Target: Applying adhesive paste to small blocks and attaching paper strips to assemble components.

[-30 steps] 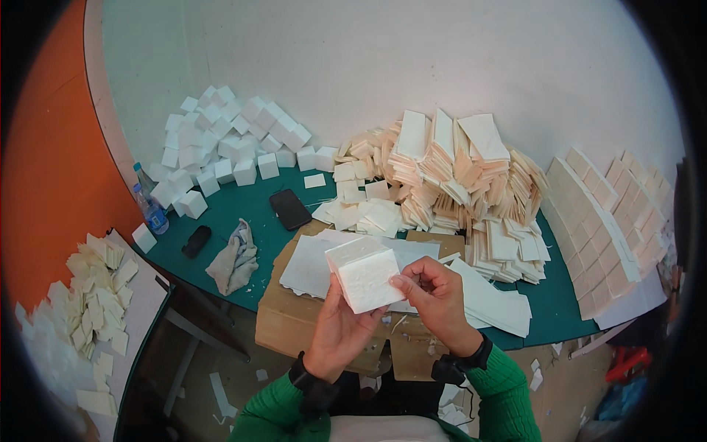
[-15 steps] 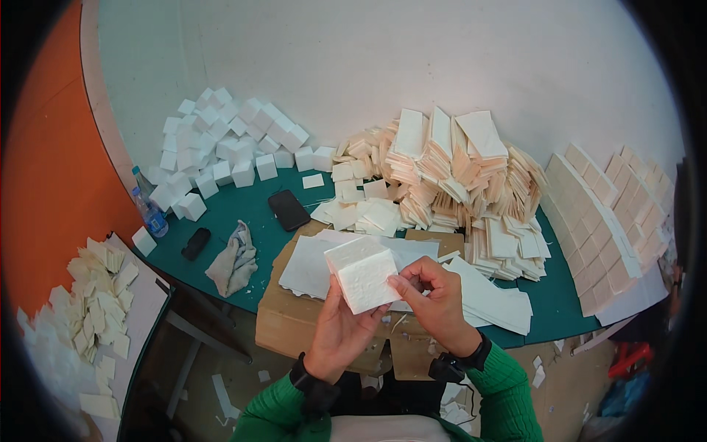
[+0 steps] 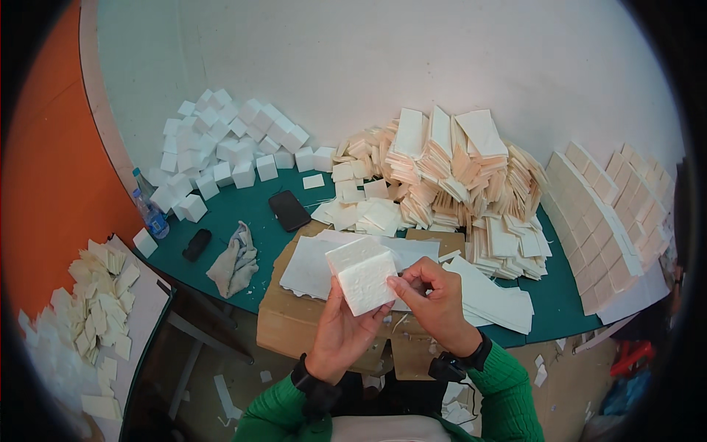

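In front of me, above the worktable's near edge, I hold a white cube-like block [image 3: 368, 281] with one rough, pitted face turned up toward me. My left hand [image 3: 337, 340] supports it from the lower left, its thumb along the left side and its fingers beneath. At the block's right edge, my right hand [image 3: 440, 303] pinches with thumb and bent forefinger; its other fingers are curled. Under the block lie white sheets [image 3: 303, 267] on a piece of brown cardboard [image 3: 283, 323].
Smooth white cubes [image 3: 243, 174] are heaped at the back left of the green table [image 3: 269, 247]. Piles of thin cream sheets [image 3: 482, 136] stand behind the block. Stacked blocks [image 3: 589, 221] rise at right. A black phone [image 3: 289, 211], a cloth [image 3: 233, 264] and a bottle [image 3: 153, 219] lie left.
Almost nothing differs. The block and both hands keep the same grip, with the block tilted very slightly.
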### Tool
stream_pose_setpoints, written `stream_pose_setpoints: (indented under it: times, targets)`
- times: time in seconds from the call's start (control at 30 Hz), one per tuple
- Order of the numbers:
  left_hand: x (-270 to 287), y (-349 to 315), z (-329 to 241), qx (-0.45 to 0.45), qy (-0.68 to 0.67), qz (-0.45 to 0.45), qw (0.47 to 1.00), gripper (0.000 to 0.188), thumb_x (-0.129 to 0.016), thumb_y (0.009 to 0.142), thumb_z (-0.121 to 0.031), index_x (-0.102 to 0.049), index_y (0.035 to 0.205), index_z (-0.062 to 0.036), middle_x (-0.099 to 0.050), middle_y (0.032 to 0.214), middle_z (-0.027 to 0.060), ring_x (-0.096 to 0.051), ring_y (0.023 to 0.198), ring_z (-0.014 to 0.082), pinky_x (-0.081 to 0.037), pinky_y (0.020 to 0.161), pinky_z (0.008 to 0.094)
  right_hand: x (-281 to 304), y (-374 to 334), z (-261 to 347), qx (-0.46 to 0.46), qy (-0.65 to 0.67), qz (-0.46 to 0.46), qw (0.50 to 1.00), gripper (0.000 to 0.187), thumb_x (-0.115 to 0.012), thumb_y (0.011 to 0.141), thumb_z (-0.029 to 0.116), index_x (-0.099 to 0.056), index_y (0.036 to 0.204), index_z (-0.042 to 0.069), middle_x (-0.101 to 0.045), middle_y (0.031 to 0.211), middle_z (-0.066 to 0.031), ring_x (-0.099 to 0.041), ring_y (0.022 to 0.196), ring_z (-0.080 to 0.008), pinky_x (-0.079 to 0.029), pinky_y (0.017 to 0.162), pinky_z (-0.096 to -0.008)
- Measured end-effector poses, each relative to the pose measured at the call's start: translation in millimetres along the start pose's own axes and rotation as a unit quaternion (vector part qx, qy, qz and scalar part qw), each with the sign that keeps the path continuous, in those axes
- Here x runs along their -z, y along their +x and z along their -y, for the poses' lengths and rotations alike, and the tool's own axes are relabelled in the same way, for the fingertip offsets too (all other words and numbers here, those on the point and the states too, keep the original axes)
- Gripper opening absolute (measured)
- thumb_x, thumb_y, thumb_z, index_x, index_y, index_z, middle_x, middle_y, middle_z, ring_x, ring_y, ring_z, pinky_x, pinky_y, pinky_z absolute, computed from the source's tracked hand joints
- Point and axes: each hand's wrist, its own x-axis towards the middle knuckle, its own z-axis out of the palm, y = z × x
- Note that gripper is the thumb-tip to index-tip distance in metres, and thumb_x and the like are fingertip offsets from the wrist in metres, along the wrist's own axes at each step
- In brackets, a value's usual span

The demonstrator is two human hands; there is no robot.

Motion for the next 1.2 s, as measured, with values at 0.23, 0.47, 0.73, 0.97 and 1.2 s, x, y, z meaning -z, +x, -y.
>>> stream_pose_setpoints:
  times: [0.23,0.47,0.73,0.97,1.2]
  targets:
    - [2.4,0.8,1.2,0.001,-0.001,-0.002,1.000,0.052,-0.039,0.097,-0.046,-0.037,0.137,-0.0120,-0.047,0.134,0.0067,-0.049,0.119,0.0208,-0.042,0.100,0.0365,0.3,-2.3,-2.8,0.041,-0.095,-0.006,0.995,0.017,-0.072,0.080,0.009,-0.057,0.075,0.002,-0.060,0.063,-0.0041,-0.056,0.054,-0.0067,-0.042,0.048,-0.0215]
    - [6.9,2.3,3.1,0.023,-0.013,0.019,0.999,0.049,-0.036,0.099,-0.042,-0.040,0.137,-0.0105,-0.047,0.135,0.0062,-0.048,0.121,0.0213,-0.038,0.102,0.0372,-2.8,-2.0,-10.7,0.266,-0.260,-0.050,0.927,0.019,-0.073,0.074,0.009,-0.062,0.088,0.006,-0.062,0.090,-0.0088,-0.060,0.080,-0.0202,-0.049,0.067,-0.0319]
    - [3.9,-2.8,1.0,0.039,-0.059,0.009,0.997,0.052,-0.036,0.098,-0.049,-0.040,0.136,-0.0136,-0.049,0.133,0.0019,-0.049,0.118,0.0181,-0.041,0.098,0.0337,-11.4,-12.4,-8.7,0.379,-0.327,0.026,0.865,0.047,-0.068,0.079,0.022,-0.058,0.121,0.004,-0.053,0.128,-0.0135,-0.050,0.118,-0.0306,-0.041,0.099,-0.0421]
    - [3.9,-5.5,3.0,0.037,-0.042,-0.022,0.998,0.054,-0.036,0.097,-0.050,-0.040,0.137,-0.0138,-0.046,0.136,0.0024,-0.045,0.124,0.0196,-0.038,0.103,0.0359,-17.3,-18.3,-17.4,0.346,-0.381,0.085,0.853,0.058,-0.062,0.082,0.038,-0.052,0.130,0.005,-0.047,0.137,-0.0135,-0.040,0.130,-0.0318,-0.029,0.108,-0.0467]
    - [6.8,-5.8,2.9,0.034,-0.025,-0.006,0.999,0.054,-0.035,0.097,-0.050,-0.039,0.137,-0.0138,-0.045,0.137,0.0032,-0.044,0.125,0.0204,-0.036,0.104,0.0367,-18.9,-21.4,-19.0,0.337,-0.405,0.082,0.846,0.064,-0.057,0.083,0.047,-0.049,0.132,0.007,-0.044,0.139,-0.0123,-0.037,0.132,-0.0307,-0.025,0.110,-0.0464]
